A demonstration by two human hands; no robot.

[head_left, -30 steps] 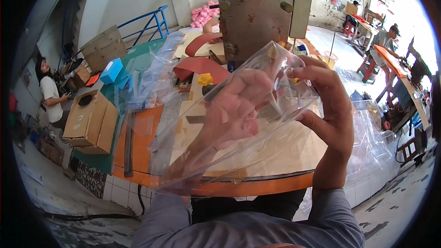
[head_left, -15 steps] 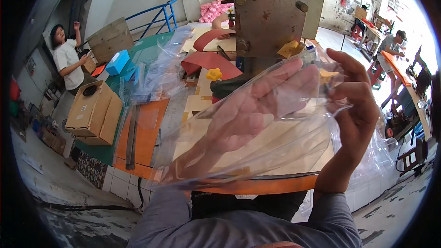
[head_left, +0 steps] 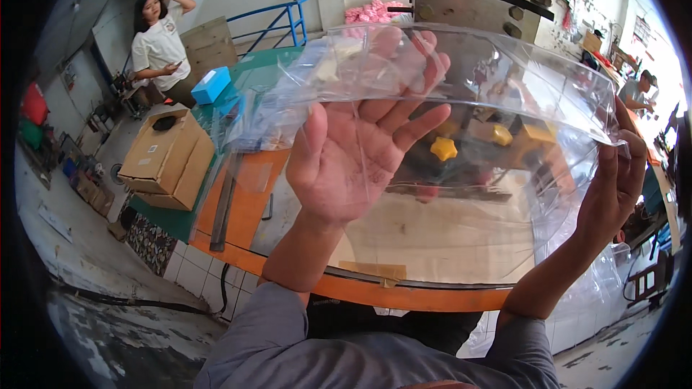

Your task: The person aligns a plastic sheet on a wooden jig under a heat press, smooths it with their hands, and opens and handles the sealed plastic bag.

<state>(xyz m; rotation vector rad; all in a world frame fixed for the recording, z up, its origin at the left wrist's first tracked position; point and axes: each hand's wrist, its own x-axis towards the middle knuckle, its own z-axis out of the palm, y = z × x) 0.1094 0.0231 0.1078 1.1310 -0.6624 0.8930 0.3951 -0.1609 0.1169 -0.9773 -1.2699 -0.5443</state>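
Note:
A clear plastic sheet [head_left: 497,65] hangs raised in front of me, stretched above the work table; I cannot tell whether it is a bag or a single layer. At its right corner my right hand [head_left: 613,180] pinches the edge between thumb and fingers. My left hand [head_left: 353,151] is palm toward me with fingers spread, and its upper fingers show through the film. Behind the sheet is a heavy metal press [head_left: 476,11] with yellow star-shaped knobs [head_left: 443,148], seen through the plastic. Below lies a pale board [head_left: 447,245] on the orange-edged table.
At left, a cardboard box [head_left: 162,158] and a blue box [head_left: 211,85] sit on a green surface beside piled clear plastic [head_left: 263,119]. A metal bar [head_left: 225,205] lies on the orange top. One person [head_left: 162,47] stands at far left; another [head_left: 638,92] works at far right.
Both hands have risen and my right hand has moved rightward, spreading the sheet wider. My left hand, earlier covered by plastic, has turned upright with its fingers spread. The view has shifted left.

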